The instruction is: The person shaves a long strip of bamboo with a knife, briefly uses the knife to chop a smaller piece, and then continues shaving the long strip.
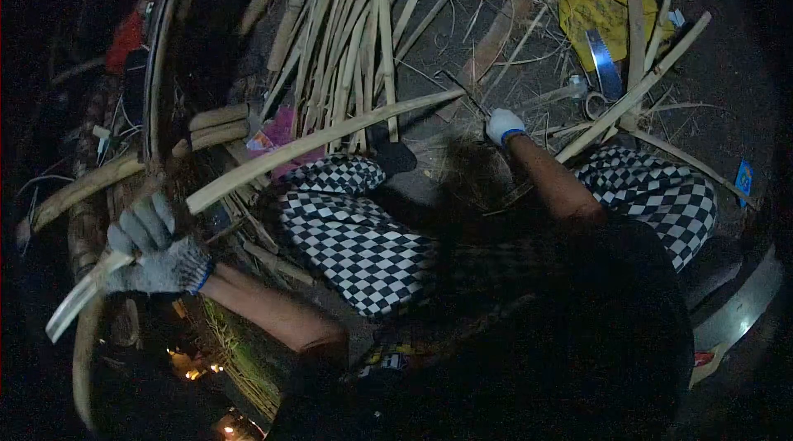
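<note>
My left hand (157, 247), in a grey-white work glove, is closed around a long split bamboo strip (330, 129). The strip slants up across my lap, and its short pale end sticks out below the glove. At its far tip, my right hand (504, 125) in a white glove with a blue cuff is closed on a slim dark tool (471, 96), perhaps a knife. The tool's thin dark length overlaps the strip's tip in this view. Checkered trousers (355, 234) cover my spread legs beneath the strip.
Many split bamboo strips (347, 36) lie in a pile ahead. To the right are a yellow bag (599, 3), a saw (605, 65), a hammer (549, 95) and a tape roll (594, 105). A wide metal blade (735, 317) lies at lower right.
</note>
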`<action>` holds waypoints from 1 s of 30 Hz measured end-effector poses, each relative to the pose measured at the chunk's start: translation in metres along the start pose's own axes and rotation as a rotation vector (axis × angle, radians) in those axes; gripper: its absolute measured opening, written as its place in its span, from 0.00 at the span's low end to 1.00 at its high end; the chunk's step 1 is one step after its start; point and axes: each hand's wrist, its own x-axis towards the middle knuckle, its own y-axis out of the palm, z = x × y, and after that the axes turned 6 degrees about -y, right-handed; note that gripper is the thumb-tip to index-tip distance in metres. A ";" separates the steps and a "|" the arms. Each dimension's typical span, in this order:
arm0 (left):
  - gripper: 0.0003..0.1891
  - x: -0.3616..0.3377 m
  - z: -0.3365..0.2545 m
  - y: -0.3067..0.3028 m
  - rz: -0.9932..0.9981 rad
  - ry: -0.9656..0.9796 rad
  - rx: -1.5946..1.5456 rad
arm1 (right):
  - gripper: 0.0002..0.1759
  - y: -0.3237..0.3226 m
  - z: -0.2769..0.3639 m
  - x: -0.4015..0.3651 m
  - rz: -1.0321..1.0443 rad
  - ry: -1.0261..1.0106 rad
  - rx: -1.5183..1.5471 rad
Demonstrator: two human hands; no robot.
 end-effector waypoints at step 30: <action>0.29 0.035 0.044 -0.009 -0.038 0.032 -0.024 | 0.13 -0.169 0.251 -0.173 0.105 -0.651 0.346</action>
